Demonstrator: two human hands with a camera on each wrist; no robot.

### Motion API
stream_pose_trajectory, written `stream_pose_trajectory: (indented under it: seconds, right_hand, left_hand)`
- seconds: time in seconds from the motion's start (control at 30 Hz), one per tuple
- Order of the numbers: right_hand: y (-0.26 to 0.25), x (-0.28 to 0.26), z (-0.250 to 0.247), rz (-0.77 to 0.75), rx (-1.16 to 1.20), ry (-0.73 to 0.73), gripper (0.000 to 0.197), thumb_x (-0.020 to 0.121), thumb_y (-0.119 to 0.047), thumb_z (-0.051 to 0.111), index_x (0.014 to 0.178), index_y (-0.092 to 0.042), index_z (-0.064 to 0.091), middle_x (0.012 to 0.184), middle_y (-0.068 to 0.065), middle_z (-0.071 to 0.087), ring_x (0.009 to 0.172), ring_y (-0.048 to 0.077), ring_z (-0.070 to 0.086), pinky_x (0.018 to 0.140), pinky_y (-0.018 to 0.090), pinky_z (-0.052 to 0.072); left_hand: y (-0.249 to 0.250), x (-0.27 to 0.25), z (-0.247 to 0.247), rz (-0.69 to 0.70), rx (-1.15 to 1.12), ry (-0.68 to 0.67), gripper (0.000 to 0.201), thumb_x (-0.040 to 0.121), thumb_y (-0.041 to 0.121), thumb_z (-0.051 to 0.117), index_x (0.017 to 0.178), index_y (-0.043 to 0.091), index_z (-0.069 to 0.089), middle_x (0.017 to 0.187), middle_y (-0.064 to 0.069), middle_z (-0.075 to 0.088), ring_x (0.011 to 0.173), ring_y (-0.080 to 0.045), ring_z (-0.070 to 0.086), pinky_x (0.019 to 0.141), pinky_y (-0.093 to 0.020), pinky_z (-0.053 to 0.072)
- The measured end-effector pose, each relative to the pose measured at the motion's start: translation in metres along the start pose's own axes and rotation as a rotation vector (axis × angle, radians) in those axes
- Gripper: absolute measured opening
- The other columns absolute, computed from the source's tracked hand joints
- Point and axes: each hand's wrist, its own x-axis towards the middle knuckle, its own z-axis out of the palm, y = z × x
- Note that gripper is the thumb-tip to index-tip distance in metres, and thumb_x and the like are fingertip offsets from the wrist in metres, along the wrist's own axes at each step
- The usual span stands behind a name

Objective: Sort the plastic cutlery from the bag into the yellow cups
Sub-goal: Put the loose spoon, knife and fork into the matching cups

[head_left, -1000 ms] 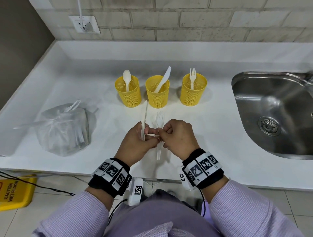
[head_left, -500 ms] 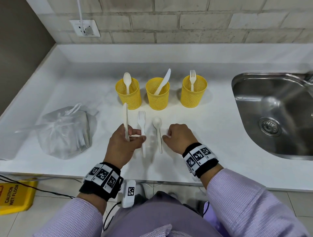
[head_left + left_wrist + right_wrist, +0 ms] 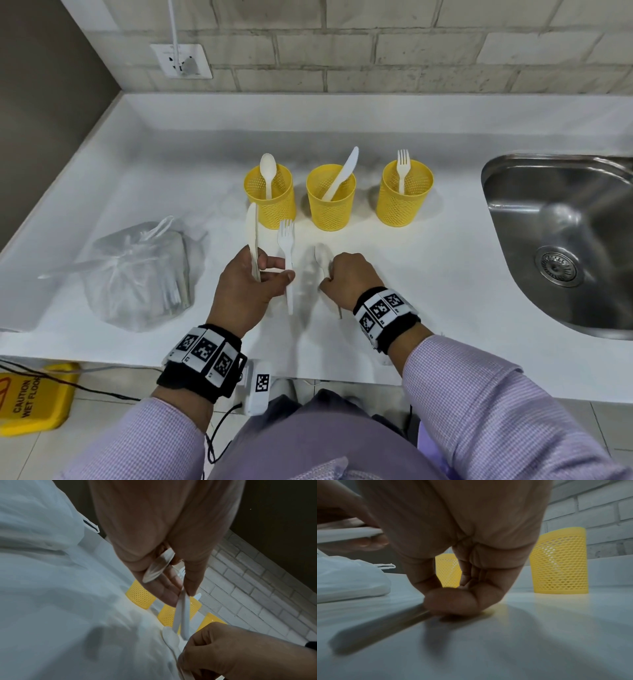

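My left hand (image 3: 277,270) grips a white plastic knife (image 3: 252,236) upright and pinches a white fork (image 3: 287,246) by its handle just above the counter. My right hand (image 3: 330,274) is curled down on the counter and pinches a white spoon (image 3: 323,256) by its handle; in the right wrist view the spoon handle (image 3: 376,626) is blurred. Three yellow mesh cups stand in a row behind: the left cup (image 3: 274,209) holds a spoon, the middle cup (image 3: 330,209) a knife, the right cup (image 3: 402,205) a fork. The tied clear bag (image 3: 137,274) of cutlery lies to the left.
A steel sink (image 3: 565,246) is sunk into the white counter (image 3: 428,291) at the right. A brick wall with a socket (image 3: 181,61) runs behind. A yellow wet-floor sign (image 3: 30,401) lies on the floor below the counter's front edge.
The hands have parted. The spoon lay on the counter half a second ago; my right hand has moved left onto it and pinched it. My left hand still holds the knife and fork.
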Motion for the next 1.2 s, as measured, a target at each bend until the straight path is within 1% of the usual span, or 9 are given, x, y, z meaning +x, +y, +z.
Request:
stream_pose_trajectory:
  seconds: [0.07,0.17,0.3,0.37,0.57,0.73,0.87,1.03,1.2]
  right_hand:
    - [-0.003,0.003,0.003,-0.002,0.023,-0.010,0.020,0.087,-0.026,0.065,0.084,-0.006,0.061,0.084,0.009,0.062,0.078,0.030,0.060,0.063,0.029,0.039]
    - [-0.009,0.006,0.002,-0.069,0.086,-0.008,0.014,0.088,-0.022,0.064,0.084,-0.011,0.058,0.095,0.012,0.068,0.089,0.032,0.063,0.067,0.032,0.044]
    - [-0.024,0.005,-0.012,-0.183,0.306,0.112,0.011,0.090,-0.016,0.065,0.081,-0.016,0.058,0.079,0.006,0.066,0.072,0.029,0.065,0.065,0.040,0.057]
    - [-0.034,0.007,-0.024,-0.236,0.432,0.187,0.010,0.090,-0.016,0.068,0.085,-0.019,0.059,0.073,0.002,0.065,0.066,0.025,0.065,0.064,0.038,0.056]
    - [-0.089,0.030,-0.072,-0.367,0.722,0.348,0.013,0.087,-0.018,0.069,0.087,-0.028,0.061,0.072,-0.004,0.059,0.063,0.030,0.068,0.063,0.045,0.059]
    - [-0.118,0.055,-0.096,-0.341,0.758,0.429,0.021,0.088,-0.007,0.066,0.080,-0.024,0.057,0.079,-0.003,0.061,0.059,0.030,0.071,0.061,0.052,0.060]
    - [-0.131,0.078,-0.094,-0.283,0.647,0.490,0.015,0.084,-0.011,0.065,0.080,-0.021,0.056,0.083,0.004,0.066,0.064,0.032,0.071,0.059,0.042,0.060]
    - [-0.135,0.099,-0.080,-0.183,0.511,0.418,0.010,0.086,-0.004,0.061,0.084,-0.013,0.058,0.084,0.011,0.070,0.060,0.032,0.070,0.041,0.023,0.045]
    - [-0.135,0.100,-0.073,-0.125,0.470,0.370,0.014,0.089,-0.004,0.057,0.096,-0.015,0.060,0.083,0.009,0.072,0.056,0.031,0.071,0.044,0.027,0.050]
  left_hand:
    - [0.002,0.005,-0.004,0.001,-0.003,-0.007,0.042,0.072,0.006,0.084,0.080,0.017,0.045,0.096,-0.008,0.076,0.087,-0.040,0.074,0.081,-0.051,0.060]
    - [0.004,0.017,-0.011,0.014,-0.009,-0.006,0.042,0.079,-0.004,0.082,0.080,0.016,0.045,0.090,0.000,0.076,0.081,-0.033,0.073,0.084,-0.056,0.060]
    - [0.010,0.030,-0.026,0.030,-0.057,0.018,0.043,0.082,-0.013,0.076,0.080,0.016,0.045,0.088,-0.002,0.074,0.078,-0.033,0.071,0.083,-0.055,0.058]
    - [0.014,0.035,-0.033,0.034,-0.070,0.026,0.043,0.083,-0.015,0.074,0.080,0.015,0.044,0.088,-0.003,0.073,0.077,-0.032,0.070,0.081,-0.052,0.058]
    - [0.022,0.060,-0.064,0.061,-0.078,0.011,0.043,0.082,-0.014,0.075,0.079,0.015,0.044,0.097,-0.014,0.075,0.081,-0.034,0.071,0.081,-0.049,0.057]
    - [0.022,0.075,-0.079,0.066,-0.080,-0.019,0.045,0.082,-0.013,0.076,0.077,0.017,0.044,0.092,-0.007,0.076,0.084,-0.037,0.070,0.077,-0.045,0.056]
    - [0.026,0.080,-0.084,0.054,-0.092,-0.050,0.045,0.077,-0.008,0.081,0.076,0.018,0.045,0.088,-0.002,0.076,0.084,-0.037,0.068,0.085,-0.053,0.057]
    - [0.030,0.085,-0.090,0.070,-0.068,-0.091,0.043,0.076,-0.003,0.083,0.077,0.019,0.046,0.091,-0.002,0.076,0.090,-0.049,0.070,0.089,-0.057,0.058]
    - [0.035,0.087,-0.092,0.079,-0.071,-0.131,0.039,0.069,0.009,0.083,0.076,0.020,0.046,0.093,-0.005,0.076,0.092,-0.052,0.069,0.089,-0.059,0.058]
